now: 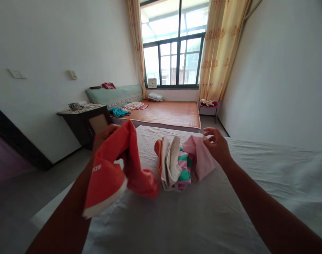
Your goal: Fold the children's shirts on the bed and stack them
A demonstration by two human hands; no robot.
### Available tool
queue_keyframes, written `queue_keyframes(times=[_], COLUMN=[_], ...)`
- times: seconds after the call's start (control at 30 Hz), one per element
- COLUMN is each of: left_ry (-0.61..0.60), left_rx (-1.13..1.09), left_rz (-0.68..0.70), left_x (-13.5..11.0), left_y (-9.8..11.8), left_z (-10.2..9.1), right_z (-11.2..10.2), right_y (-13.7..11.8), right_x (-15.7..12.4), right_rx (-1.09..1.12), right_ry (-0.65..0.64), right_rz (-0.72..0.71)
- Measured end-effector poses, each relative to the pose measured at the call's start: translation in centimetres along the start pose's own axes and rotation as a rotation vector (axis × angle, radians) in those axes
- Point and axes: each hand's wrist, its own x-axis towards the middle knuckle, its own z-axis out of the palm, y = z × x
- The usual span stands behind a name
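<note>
My left hand (pixel 104 137) is closed on a red garment (pixel 108 183) with a pale hem and small white lettering. The garment hangs above the sheet in loose folds, partly blurred, and hides some of the fingers. On the right, thumb and fingers of my right hand (pixel 216 144) pinch the edge of a pink garment (pixel 202 158), lifting its corner. Between the hands, several folded clothes stand side by side: an orange-brown one (pixel 158 148), a cream one (pixel 171 165) and a pink-and-green striped one (pixel 184 173), which touches the pink garment.
A pale sheet (pixel 163 222) covers the surface under the clothes. Beyond it stands a bed with a brown mat (pixel 174 111), holding a teal cloth (pixel 119 112). A dark cabinet (pixel 83 127) is at left; a pink stool (pixel 209 105) stands below the curtain (pixel 216 46).
</note>
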Motion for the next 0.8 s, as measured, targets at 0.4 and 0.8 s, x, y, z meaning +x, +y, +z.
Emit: queue_keyframes(times=[0.4,0.8], left_ry=[-0.858,-1.016], left_rx=[0.583,0.681], left_rz=[0.187,0.072], left_x=[-5.1,-6.3], left_y=[-2.0,-3.3], left_z=[7.7,8.4], right_z=[6.4,7.0], right_y=[-2.9,-10.4], right_x=[-2.8,6.2], right_rx=[-0.418,0.554], right_ry=[-0.834,-0.274], right_rz=[-0.070,-0.087])
